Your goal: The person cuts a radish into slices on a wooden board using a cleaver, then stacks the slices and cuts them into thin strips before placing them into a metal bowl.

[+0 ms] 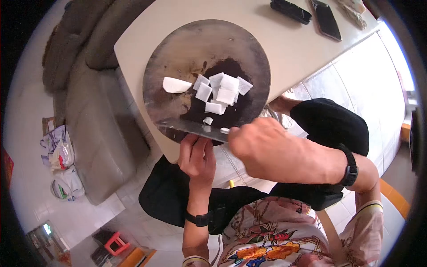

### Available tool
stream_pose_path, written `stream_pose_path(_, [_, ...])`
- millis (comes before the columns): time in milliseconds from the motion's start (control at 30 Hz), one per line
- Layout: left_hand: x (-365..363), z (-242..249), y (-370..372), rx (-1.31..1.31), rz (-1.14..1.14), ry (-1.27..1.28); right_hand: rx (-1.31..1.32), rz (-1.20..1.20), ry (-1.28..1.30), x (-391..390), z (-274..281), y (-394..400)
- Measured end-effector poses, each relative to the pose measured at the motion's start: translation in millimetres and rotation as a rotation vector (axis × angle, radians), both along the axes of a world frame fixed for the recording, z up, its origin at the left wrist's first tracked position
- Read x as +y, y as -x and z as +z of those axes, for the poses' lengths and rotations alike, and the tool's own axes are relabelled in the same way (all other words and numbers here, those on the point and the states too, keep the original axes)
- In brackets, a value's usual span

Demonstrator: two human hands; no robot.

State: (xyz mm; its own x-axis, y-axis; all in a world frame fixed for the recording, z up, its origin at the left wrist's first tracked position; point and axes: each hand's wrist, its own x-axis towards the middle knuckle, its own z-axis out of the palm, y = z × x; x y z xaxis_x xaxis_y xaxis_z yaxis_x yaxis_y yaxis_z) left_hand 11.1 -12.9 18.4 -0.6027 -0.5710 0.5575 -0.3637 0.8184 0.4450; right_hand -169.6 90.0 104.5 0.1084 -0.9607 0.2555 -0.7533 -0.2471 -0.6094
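Note:
My right hand (264,149) is closed round the handle of a kitchen knife (191,128). The blade lies across the near part of a round, dark-stained cutting board (178,49). Right behind the blade, at the board's near edge, my left hand (196,158) has its fingers bent and pressed together; whatever they hold is hidden. Beyond the blade, flat white slices (227,89) lie in a loose, overlapping pile. A larger white chunk (176,85) with a rounded side rests to their left. One small white scrap (207,120) sits close to the blade.
The board stands on a pale table (133,40). A phone (326,20) and a black case (291,11) lie at its far right. A grey sofa (98,120) is on the left, with bags (62,164) on the floor beside it. A red stool (116,243) stands at lower left.

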Motion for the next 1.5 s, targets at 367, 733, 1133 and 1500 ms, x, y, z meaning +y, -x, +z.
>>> stream_pose_path(367, [2,1,2,0.022,0.001,-0.014,-0.050,0.020,-0.282,17,10,6])
stream_pose_path(733, [3,4,3,0.004,-0.006,0.006,-0.147,0.040,-0.331,18,11,12])
stream_pose_path(1133, [4,5,1,-0.008,-0.025,-0.067,-0.060,0.071,-0.286,13,14,3])
stream_pose_path(1500, [3,-7,-8,-0.056,0.030,-0.035,-0.002,0.021,-0.111,-17,-2,-19])
